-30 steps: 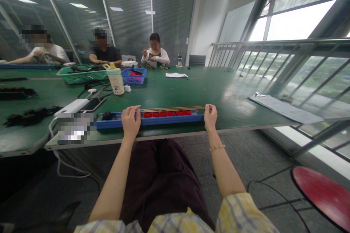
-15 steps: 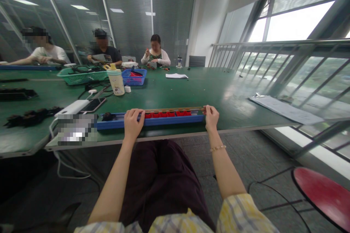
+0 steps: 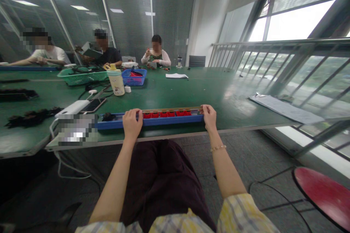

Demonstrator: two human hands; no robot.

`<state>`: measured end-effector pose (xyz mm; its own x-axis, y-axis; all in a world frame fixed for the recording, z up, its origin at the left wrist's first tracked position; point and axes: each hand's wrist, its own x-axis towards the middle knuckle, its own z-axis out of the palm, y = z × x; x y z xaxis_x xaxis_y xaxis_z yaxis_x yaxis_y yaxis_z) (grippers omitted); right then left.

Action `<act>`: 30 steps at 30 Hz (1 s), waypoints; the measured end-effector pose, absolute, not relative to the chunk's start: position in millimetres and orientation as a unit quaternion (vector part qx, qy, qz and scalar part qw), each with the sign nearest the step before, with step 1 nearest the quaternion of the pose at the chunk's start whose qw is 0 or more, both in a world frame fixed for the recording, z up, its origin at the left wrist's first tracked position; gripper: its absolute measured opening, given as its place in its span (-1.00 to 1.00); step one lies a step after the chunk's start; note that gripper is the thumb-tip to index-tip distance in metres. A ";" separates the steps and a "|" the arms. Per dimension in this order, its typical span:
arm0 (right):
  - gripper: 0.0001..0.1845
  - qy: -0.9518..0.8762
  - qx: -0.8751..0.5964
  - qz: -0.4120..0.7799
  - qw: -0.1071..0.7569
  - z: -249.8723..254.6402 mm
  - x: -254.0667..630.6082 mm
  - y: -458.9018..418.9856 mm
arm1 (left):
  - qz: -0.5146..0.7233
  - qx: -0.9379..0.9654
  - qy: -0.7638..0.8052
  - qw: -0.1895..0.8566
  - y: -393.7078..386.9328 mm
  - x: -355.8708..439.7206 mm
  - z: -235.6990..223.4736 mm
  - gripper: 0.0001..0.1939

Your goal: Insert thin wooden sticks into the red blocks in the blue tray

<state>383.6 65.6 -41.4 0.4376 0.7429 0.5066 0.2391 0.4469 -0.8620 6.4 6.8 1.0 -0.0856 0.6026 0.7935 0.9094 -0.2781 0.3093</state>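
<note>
Head view: hands (image 3: pixel 132 124) (image 3: pixel 209 117) grip blue tray (image 3: pixel 164 122) holding red pieces (image 3: pixel 161 115) under rods (image 3: pixel 172 110).

a long green-topped workbench (image 3: pixel 207 91) carries a narrow blue plastic tray (image 3: pixel 153 123) along its near edge, a cream bottle with a yellow cap (image 3: pixel 116 84), a green mesh basket (image 3: pixel 82 78), a blue mesh basket (image 3: pixel 133 80), a white power bank (image 3: pixel 71 107) just beside a black smartphone (image 3: pixel 93 105), dark tangled bundles (image 3: pixel 32 117), and a white paper sheet (image 3: pixel 176 75).
</note>
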 end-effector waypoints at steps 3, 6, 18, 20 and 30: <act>-0.44 -0.515 -0.490 0.178 0.680 -42.3 382.7 65.7 | -0.459 -0.650 -0.581 0.171 7.0 6.6 0.5 -0.69; -0.45 -0.534 -0.500 0.164 0.662 -42.1 381.0 64.2 | -0.460 -0.644 -0.587 0.170 6.8 6.4 0.4 -0.70; -0.40 -0.643 -0.506 0.099 0.566 -30.4 367.5 52.6 | -0.479 -0.602 -0.620 0.155 6.4 2.8 -0.5 -0.72; -0.40 -0.656 -0.500 0.101 0.556 -30.3 366.3 52.3 | -0.478 -0.588 -0.635 0.153 5.2 2.9 0.1 -0.72; -0.45 -0.686 -0.474 0.127 0.538 -29.0 365.6 50.5 | -0.467 -0.510 -0.703 0.164 2.2 5.5 2.7 -0.68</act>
